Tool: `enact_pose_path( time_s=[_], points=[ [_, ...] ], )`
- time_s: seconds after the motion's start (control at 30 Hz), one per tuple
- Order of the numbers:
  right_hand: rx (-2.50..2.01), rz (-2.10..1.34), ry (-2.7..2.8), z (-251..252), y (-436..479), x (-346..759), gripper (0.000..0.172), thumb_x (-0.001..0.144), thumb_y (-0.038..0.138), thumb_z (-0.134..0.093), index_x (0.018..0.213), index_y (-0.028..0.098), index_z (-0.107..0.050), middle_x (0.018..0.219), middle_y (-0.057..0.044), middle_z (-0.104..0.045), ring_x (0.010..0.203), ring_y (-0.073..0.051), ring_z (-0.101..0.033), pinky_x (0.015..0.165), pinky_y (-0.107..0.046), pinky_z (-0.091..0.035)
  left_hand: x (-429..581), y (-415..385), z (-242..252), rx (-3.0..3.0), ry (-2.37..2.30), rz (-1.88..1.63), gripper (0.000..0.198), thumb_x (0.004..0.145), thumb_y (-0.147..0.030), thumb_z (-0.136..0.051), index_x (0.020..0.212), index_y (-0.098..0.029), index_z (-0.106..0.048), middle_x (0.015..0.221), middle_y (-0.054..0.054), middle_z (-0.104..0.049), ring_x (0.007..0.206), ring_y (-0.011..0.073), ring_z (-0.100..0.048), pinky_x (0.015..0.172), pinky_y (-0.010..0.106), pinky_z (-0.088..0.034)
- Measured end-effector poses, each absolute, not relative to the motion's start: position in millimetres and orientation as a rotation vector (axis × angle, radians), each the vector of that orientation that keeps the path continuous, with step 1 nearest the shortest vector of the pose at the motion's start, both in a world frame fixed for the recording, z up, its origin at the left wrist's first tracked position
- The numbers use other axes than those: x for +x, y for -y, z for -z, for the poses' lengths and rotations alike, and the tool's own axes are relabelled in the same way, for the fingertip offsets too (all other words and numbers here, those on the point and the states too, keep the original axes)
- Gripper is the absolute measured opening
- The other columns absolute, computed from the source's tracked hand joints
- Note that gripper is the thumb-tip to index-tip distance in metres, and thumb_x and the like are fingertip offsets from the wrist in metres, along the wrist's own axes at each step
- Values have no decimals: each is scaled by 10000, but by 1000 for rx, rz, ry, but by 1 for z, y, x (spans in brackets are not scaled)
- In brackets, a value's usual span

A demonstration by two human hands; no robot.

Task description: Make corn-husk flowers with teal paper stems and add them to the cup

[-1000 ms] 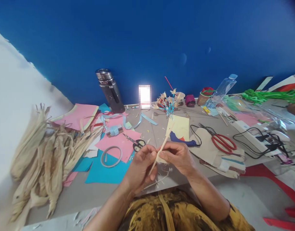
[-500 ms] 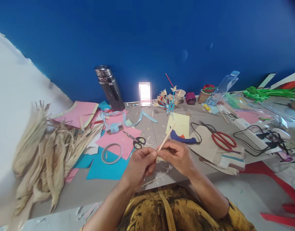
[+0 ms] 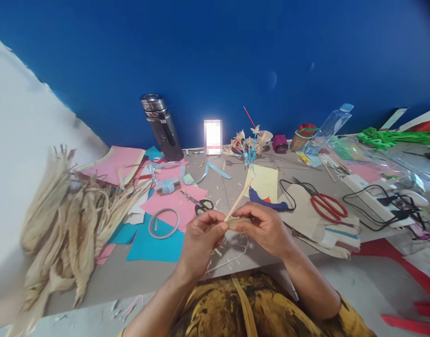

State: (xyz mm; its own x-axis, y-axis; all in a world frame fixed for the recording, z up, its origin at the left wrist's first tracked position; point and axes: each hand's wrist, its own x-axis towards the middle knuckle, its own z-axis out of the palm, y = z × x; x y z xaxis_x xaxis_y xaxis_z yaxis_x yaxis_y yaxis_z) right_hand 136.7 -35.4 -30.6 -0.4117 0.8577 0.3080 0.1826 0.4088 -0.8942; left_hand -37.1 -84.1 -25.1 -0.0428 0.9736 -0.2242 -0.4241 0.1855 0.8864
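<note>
Over the front of the table, my left hand (image 3: 203, 241) is closed, its thumb and fingers pinching the lower end of a thin pale strip (image 3: 239, 199). The strip slants up and away to the right; it looks like rolled or folded corn husk. My right hand (image 3: 267, 230) is closed on a short piece of tan corn husk (image 3: 239, 224), whose left end meets the left fingertips. Whether the strip and the piece are joined is hidden by the fingers. Just beyond the left hand lie black-handled scissors (image 3: 203, 206), and a blue-handled tool (image 3: 267, 201) is beyond the right.
Dried corn husks (image 3: 65, 234) are heaped at left, beside a tape roll (image 3: 152, 224) on coloured paper. A thermos (image 3: 162, 128) and husk flowers (image 3: 249, 147) stand along the wall. To the right are red-handled scissors (image 3: 329, 206), a glove (image 3: 302, 210) and a power strip (image 3: 374, 199).
My hands have drawn slightly apart, and the tan husk piece now shows between them. The pale strip's base has shifted left, toward my left fingertips. The view has shifted slightly.
</note>
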Motion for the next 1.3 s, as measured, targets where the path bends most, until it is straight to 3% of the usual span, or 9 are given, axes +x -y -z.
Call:
enact_pose_path(
  time_s=[0.2, 0.53, 0.77, 1.0, 1.2, 1.3],
  points=[
    [-807, -807, 1902, 28, 37, 137, 162, 913, 332, -693, 831, 196, -726, 780, -48, -700, 709, -157, -650, 639, -251, -499, -39, 85, 16, 896, -1116, -1322, 240, 710, -310, -836, 752, -143, -669, 624, -34, -539, 518, 48, -389, 469, 174, -290],
    [-684, -804, 1997, 25, 34, 143, 236, 935, 389, -660, 814, 199, -726, 709, -22, -684, 649, -134, -621, 628, -241, -472, -43, 84, 31, 861, -860, -1105, 288, 746, -383, -805, 783, -148, -641, 540, -80, -387, 465, 41, -270, 457, 194, -195],
    [-821, -843, 1970, 29, 36, 140, 221, 916, 380, -683, 794, 200, -726, 707, -22, -683, 663, -145, -621, 647, -252, -473, -37, 87, 22, 1041, -1105, -1187, 236, 816, -377, -709, 752, -155, -660, 571, -31, -507, 525, 92, -432, 531, 216, -333],
    [-954, -947, 1860, 33, 40, 135, 282, 857, 399, -732, 1067, 212, -734, 817, -36, -721, 701, -160, -644, 667, -259, -529, -25, 92, 42, 1103, -1255, -1399, 239, 874, -391, -646, 782, -186, -728, 630, -14, -534, 502, 96, -392, 493, 234, -303],
    [-887, -996, 1893, 33, 39, 134, 199, 884, 372, -703, 968, 200, -757, 895, -66, -744, 755, -176, -672, 701, -260, -531, -25, 92, 42, 1124, -1281, -1399, 240, 880, -387, -632, 810, -194, -757, 636, 0, -577, 507, 106, -424, 495, 238, -324],
    [-880, -957, 1901, 34, 39, 134, 178, 891, 336, -701, 984, 193, -750, 824, -49, -723, 712, -161, -647, 673, -249, -507, -28, 93, 40, 1116, -1250, -1399, 163, 796, -354, -739, 786, -192, -755, 667, 8, -600, 547, 115, -459, 494, 232, -332]
  ],
)
